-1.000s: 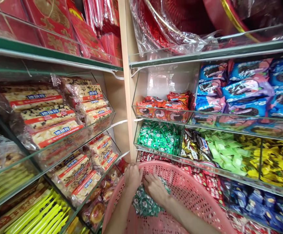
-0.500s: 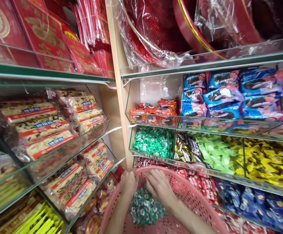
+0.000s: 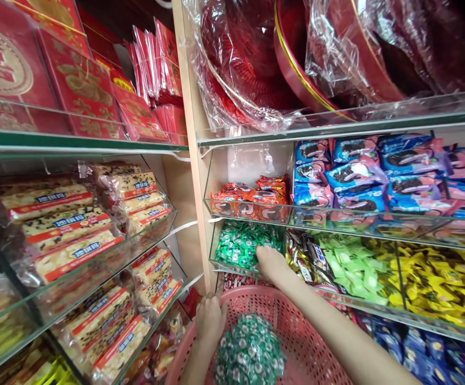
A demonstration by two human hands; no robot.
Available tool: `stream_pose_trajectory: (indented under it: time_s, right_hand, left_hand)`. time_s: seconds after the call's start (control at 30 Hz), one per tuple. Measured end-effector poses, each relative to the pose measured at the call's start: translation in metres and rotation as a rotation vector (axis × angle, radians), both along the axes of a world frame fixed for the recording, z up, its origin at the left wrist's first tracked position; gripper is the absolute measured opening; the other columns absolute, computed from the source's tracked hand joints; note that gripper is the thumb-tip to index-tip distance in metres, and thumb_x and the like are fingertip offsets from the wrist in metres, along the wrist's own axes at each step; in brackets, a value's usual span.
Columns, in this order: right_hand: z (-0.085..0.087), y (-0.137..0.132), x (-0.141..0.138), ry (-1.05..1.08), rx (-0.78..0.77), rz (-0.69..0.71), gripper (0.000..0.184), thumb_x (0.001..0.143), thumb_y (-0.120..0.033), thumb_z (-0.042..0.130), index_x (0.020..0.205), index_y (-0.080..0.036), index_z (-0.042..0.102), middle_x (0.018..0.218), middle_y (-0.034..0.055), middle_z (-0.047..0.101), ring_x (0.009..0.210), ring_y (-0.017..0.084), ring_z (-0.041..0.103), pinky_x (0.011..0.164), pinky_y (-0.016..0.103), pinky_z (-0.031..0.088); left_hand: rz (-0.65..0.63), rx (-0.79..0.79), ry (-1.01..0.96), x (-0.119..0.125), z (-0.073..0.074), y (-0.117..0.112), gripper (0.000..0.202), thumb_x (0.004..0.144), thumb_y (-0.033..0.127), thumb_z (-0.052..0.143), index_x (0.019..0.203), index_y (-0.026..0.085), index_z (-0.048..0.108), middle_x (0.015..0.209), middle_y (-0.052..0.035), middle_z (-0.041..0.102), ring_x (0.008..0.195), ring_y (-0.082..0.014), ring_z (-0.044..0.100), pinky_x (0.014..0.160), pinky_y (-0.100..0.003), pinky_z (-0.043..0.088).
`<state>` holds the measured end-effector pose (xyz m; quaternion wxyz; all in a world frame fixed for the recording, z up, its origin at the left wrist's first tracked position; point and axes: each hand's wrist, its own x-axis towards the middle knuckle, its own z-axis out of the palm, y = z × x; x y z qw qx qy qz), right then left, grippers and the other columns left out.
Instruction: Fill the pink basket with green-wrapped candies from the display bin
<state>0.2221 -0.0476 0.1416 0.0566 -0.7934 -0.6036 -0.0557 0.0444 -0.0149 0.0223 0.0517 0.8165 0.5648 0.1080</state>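
My left hand (image 3: 209, 319) is closed over the far left rim of the pink perforated basket (image 3: 315, 334). A heap of small green-wrapped candies (image 3: 250, 350) lies in that basket. My right hand (image 3: 271, 263) reaches past the basket to a clear shelf bin and sits at the front right of the green-wrapped candies (image 3: 236, 240) there. Its fingertips are hidden among the candies and behind the hand, so I cannot see what they hold.
A wooden post (image 3: 196, 160) divides the shelves. Light green candies (image 3: 353, 262) and yellow candies (image 3: 444, 278) fill bins to the right. Blue biscuit packs (image 3: 356, 176) lie above. Wrapped puffed bars (image 3: 66, 222) stand left. Glass shelf fronts edge the bins.
My right hand has left the basket and moved up to the green candy bin. My left hand stays on the basket rim. The view has tilted slightly upward.
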Motion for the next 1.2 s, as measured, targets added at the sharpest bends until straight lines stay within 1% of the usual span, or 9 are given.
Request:
stream_pose_trajectory:
  time_s: [0.23, 0.43, 0.57, 0.7, 0.77, 0.83, 1.0, 1.1, 1.2]
  right_hand:
    - [-0.005, -0.003, -0.002, 0.011, 0.012, -0.007, 0.043, 0.082, -0.002, 0.040, 0.123, -0.008, 0.049, 0.108, 0.0182, 0.062, 0.099, 0.026, 0.063, 0.074, 0.031, 0.046]
    - [-0.009, -0.005, 0.000, -0.001, 0.038, 0.017, 0.034, 0.082, 0.001, 0.037, 0.105, -0.013, 0.058, 0.106, 0.0153, 0.060, 0.091, 0.023, 0.063, 0.069, 0.028, 0.044]
    - [-0.001, -0.019, -0.002, 0.028, 0.192, 0.076, 0.022, 0.087, -0.009, 0.039, 0.097, -0.016, 0.058, 0.099, 0.0108, 0.058, 0.080, 0.019, 0.062, 0.063, 0.026, 0.041]
    - [-0.005, -0.044, -0.015, 0.210, 0.437, 0.310, 0.018, 0.092, -0.021, 0.038, 0.088, -0.020, 0.056, 0.089, 0.0047, 0.056, 0.077, 0.015, 0.058, 0.064, 0.024, 0.040]
    - [-0.018, -0.053, -0.023, 0.322, 0.502, 0.438, 0.019, 0.093, -0.023, 0.037, 0.087, -0.021, 0.055, 0.089, 0.0039, 0.055, 0.078, 0.014, 0.056, 0.067, 0.024, 0.041]
    - [-0.039, -0.057, -0.030, 0.391, 0.476, 0.498, 0.020, 0.094, -0.023, 0.034, 0.087, -0.021, 0.053, 0.090, 0.0041, 0.055, 0.079, 0.014, 0.056, 0.068, 0.024, 0.041]
    - [-0.092, -0.055, -0.037, 0.455, 0.244, 0.515, 0.021, 0.095, -0.022, 0.029, 0.087, -0.021, 0.048, 0.089, 0.0041, 0.055, 0.076, 0.015, 0.056, 0.066, 0.025, 0.041]
    - [-0.112, -0.055, -0.037, 0.493, 0.141, 0.534, 0.016, 0.092, -0.017, 0.033, 0.088, -0.021, 0.047, 0.089, 0.0037, 0.056, 0.077, 0.016, 0.056, 0.067, 0.026, 0.042]
    - [-0.129, -0.054, -0.036, 0.541, 0.090, 0.555, 0.014, 0.086, -0.011, 0.040, 0.093, -0.021, 0.047, 0.096, 0.0043, 0.057, 0.087, 0.017, 0.056, 0.074, 0.028, 0.043]
  left_hand:
    - [0.017, 0.005, 0.003, 0.000, -0.003, 0.000, 0.042, 0.090, 0.034, 0.035, 0.125, 0.021, 0.055, 0.109, -0.0113, 0.064, 0.101, -0.0227, 0.058, 0.081, -0.029, 0.041]
    - [0.009, -0.019, -0.001, -0.001, -0.002, -0.001, 0.043, 0.089, 0.033, 0.036, 0.126, 0.021, 0.054, 0.109, -0.0106, 0.064, 0.101, -0.0220, 0.058, 0.081, -0.028, 0.040]
    - [0.021, -0.021, 0.004, -0.002, -0.003, -0.001, 0.043, 0.089, 0.034, 0.036, 0.126, 0.021, 0.054, 0.109, -0.0104, 0.064, 0.102, -0.0224, 0.058, 0.081, -0.028, 0.040]
    - [0.015, -0.032, 0.003, -0.002, -0.004, -0.001, 0.042, 0.090, 0.035, 0.036, 0.126, 0.023, 0.054, 0.111, -0.0104, 0.063, 0.102, -0.0223, 0.058, 0.081, -0.029, 0.041]
    - [0.010, -0.024, 0.003, -0.003, -0.005, -0.001, 0.042, 0.090, 0.035, 0.036, 0.127, 0.023, 0.053, 0.111, -0.0102, 0.064, 0.102, -0.0222, 0.058, 0.081, -0.028, 0.041]
    - [0.001, -0.002, -0.001, -0.003, -0.006, -0.001, 0.042, 0.090, 0.035, 0.036, 0.126, 0.022, 0.054, 0.109, -0.0102, 0.064, 0.101, -0.0222, 0.058, 0.081, -0.028, 0.041]
    - [-0.029, 0.039, -0.020, -0.002, -0.005, -0.002, 0.041, 0.089, 0.033, 0.037, 0.124, 0.021, 0.055, 0.108, -0.0099, 0.065, 0.101, -0.0221, 0.058, 0.082, -0.029, 0.041]
    - [-0.029, 0.034, -0.027, -0.002, -0.003, -0.002, 0.042, 0.089, 0.033, 0.037, 0.126, 0.021, 0.055, 0.110, -0.0105, 0.064, 0.103, -0.0217, 0.057, 0.084, -0.029, 0.040]
    - [-0.041, 0.039, -0.018, -0.001, 0.000, -0.004, 0.042, 0.089, 0.034, 0.038, 0.126, 0.022, 0.054, 0.111, -0.0099, 0.064, 0.102, -0.0211, 0.057, 0.084, -0.029, 0.040]
